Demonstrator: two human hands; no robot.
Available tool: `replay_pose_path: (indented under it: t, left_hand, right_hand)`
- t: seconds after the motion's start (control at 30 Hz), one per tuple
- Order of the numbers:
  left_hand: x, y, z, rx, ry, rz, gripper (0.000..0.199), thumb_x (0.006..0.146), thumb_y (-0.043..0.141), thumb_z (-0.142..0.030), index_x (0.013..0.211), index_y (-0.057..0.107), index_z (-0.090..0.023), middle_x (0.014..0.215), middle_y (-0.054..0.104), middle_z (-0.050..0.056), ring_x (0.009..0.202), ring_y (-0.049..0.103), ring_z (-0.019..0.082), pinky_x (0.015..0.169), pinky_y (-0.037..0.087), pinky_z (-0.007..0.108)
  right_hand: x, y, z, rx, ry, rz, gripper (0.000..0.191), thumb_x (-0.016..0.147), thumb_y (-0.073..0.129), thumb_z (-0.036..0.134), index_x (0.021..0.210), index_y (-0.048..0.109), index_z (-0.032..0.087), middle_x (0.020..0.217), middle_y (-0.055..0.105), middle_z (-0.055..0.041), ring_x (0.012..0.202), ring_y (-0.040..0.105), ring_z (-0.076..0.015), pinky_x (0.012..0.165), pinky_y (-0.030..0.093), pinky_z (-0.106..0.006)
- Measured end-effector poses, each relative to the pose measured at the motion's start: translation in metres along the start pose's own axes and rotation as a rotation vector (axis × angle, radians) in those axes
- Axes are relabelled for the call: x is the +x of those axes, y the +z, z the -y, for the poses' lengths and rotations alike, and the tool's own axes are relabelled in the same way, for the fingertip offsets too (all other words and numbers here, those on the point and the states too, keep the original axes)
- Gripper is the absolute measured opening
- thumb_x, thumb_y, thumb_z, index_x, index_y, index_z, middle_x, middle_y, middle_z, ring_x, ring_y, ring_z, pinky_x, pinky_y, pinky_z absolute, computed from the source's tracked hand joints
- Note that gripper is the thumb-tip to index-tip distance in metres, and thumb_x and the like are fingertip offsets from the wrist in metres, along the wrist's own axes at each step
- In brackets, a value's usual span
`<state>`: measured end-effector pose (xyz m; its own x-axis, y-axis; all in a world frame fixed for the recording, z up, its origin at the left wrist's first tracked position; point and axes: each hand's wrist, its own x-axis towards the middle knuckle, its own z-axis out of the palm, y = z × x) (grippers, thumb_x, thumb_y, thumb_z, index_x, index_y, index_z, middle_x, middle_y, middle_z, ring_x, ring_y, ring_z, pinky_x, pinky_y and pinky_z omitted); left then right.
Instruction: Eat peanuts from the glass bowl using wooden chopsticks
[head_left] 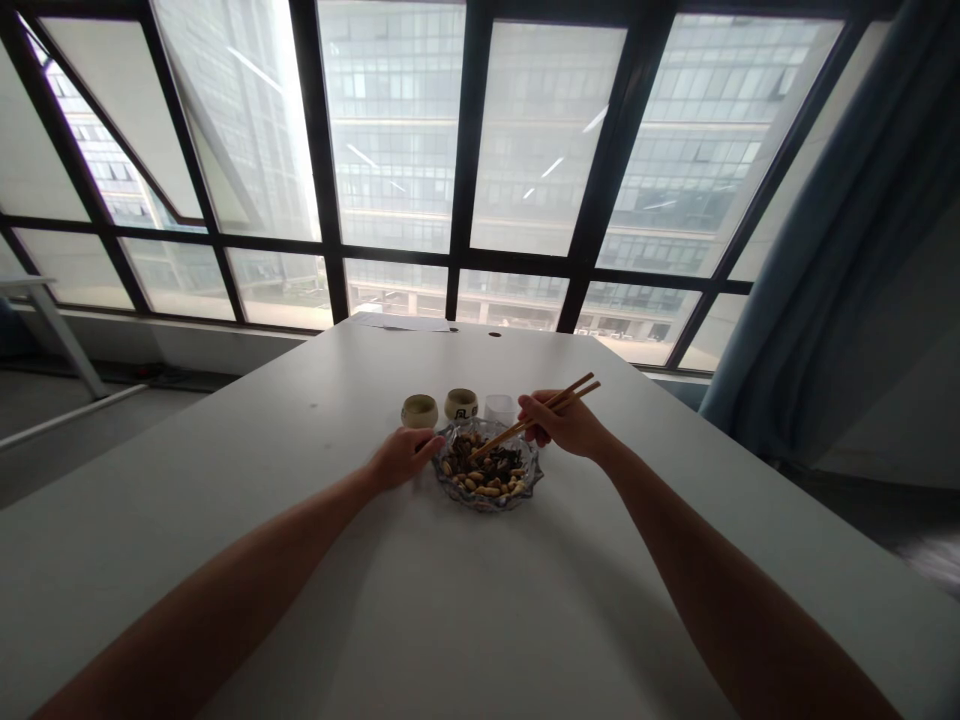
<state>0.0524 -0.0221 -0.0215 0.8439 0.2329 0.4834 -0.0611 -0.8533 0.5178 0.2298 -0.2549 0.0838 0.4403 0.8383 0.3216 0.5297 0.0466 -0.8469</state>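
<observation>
A clear glass bowl with a scalloped rim [537, 478] stands on the white table. Unshelled peanuts [491, 490] lie in its near part, with dark seeds or dried bits [504, 460] behind them. My left hand [403, 458] is closed at the bowl's left rim, thumb against the edge; some of its fingers are hidden. Wooden chopsticks [559, 401] are gripped in my right hand [564, 424], above the bowl's right side. Their tips reach down to the contents near the middle; whether they pinch a piece is too small to tell.
Just behind the bowl stand two small beige cups, the left cup [420, 411] and the middle cup [460, 404] with a dark character, plus a clear plastic cup [499, 408]. Paper [409, 323] lies at the table's far edge, before windows. A blue curtain [810, 260] hangs right.
</observation>
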Motion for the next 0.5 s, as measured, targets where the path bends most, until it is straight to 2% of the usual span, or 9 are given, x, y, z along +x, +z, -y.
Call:
replay_pose_path:
  t: [0.17,0.33,0.5]
  left_hand:
    - [0.0,0.0,0.0,0.017,-0.014,0.007,0.05,0.096,0.04,-0.052,0.059,0.038,-0.019,0.052,0.037,-0.005,0.051,0.033,0.009,0.052,0.024,0.023]
    - [0.0,-0.002,-0.004,0.025,-0.011,0.003,0.05,0.096,0.039,-0.053,0.059,0.039,-0.019,0.052,0.038,-0.005,0.051,0.034,0.009,0.053,0.024,0.024]
    - [0.0,-0.002,-0.005,0.024,-0.022,0.003,0.05,0.095,0.04,-0.053,0.059,0.038,-0.019,0.052,0.038,-0.005,0.051,0.035,0.009,0.052,0.024,0.024]
  right_hand:
    - [0.001,0.003,-0.001,-0.003,-0.004,-0.077,0.062,0.076,0.064,0.077,0.067,0.067,0.015,0.051,0.065,-0.0048,0.039,0.054,-0.0109,0.036,0.04,-0.021]
    - [0.003,0.011,-0.009,0.009,0.0,-0.044,0.062,0.074,0.065,0.077,0.069,0.067,0.016,0.054,0.067,-0.0046,0.041,0.056,-0.0114,0.037,0.042,-0.021]
    - [0.001,0.009,-0.004,0.016,-0.016,-0.062,0.061,0.075,0.064,0.077,0.069,0.067,0.016,0.053,0.067,-0.0047,0.04,0.056,-0.0117,0.037,0.042,-0.021]
